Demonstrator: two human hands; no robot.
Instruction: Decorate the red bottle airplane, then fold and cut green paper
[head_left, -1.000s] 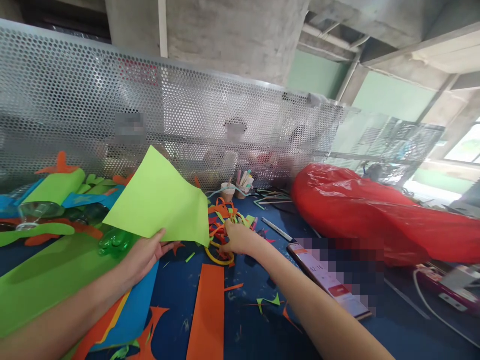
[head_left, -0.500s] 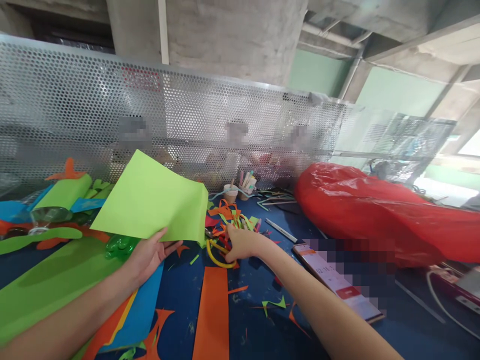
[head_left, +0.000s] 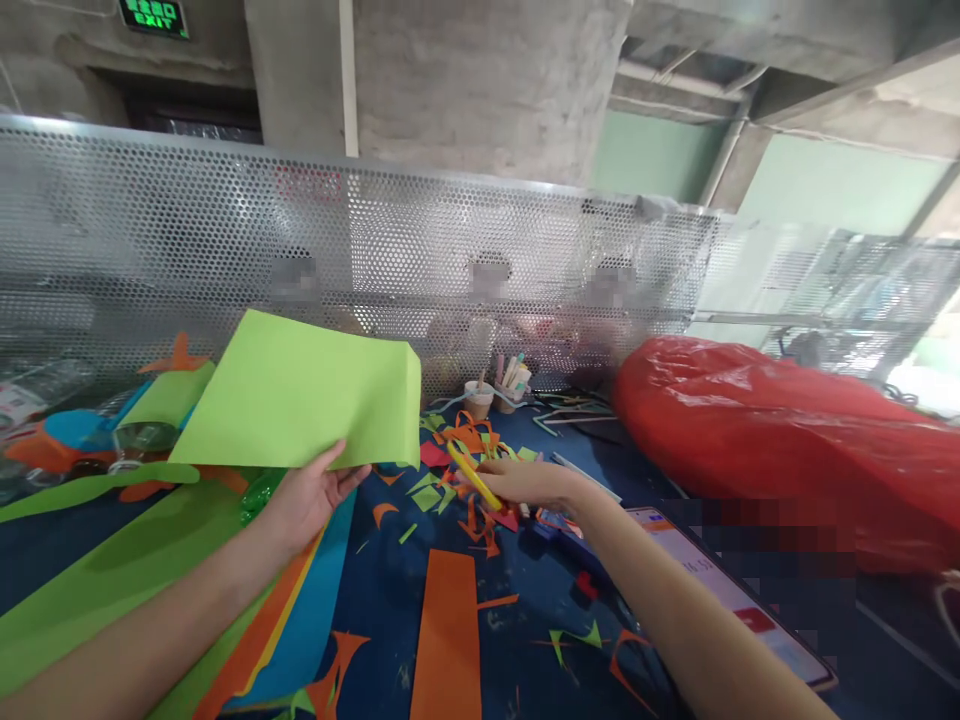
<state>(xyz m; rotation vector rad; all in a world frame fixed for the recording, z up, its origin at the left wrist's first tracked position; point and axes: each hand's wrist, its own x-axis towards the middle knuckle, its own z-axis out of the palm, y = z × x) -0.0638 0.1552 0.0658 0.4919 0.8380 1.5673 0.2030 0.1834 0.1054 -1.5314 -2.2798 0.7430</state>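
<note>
My left hand [head_left: 309, 498] grips a light green sheet of paper [head_left: 300, 395] at its lower edge, thumb in front. The sheet stands tilted above the table, with a narrow strip folded along its right edge. To the right of it, my right hand [head_left: 525, 482] is closed on yellow-handled scissors [head_left: 474, 476], raised a little over a heap of paper scraps [head_left: 469, 435]; the blades cannot be made out. An orange paper strip [head_left: 448, 635] lies on the dark blue table in front of my hands. Below my left wrist are blue paper [head_left: 319, 610] and a long green sheet [head_left: 97, 590].
A phone [head_left: 750, 610] with a lit screen lies under my right forearm. Beyond it bulges a red plastic bag [head_left: 780, 450]. Cups with pens [head_left: 514, 380] stand at the back before a perforated metal screen [head_left: 450, 220]. Plastic bottles and cut paper [head_left: 161, 400] crowd the left.
My right hand has lifted the yellow-handled scissors out of the scrap heap and turned them. The green sheet has tipped slightly in my left hand. The view has shifted left and up.
</note>
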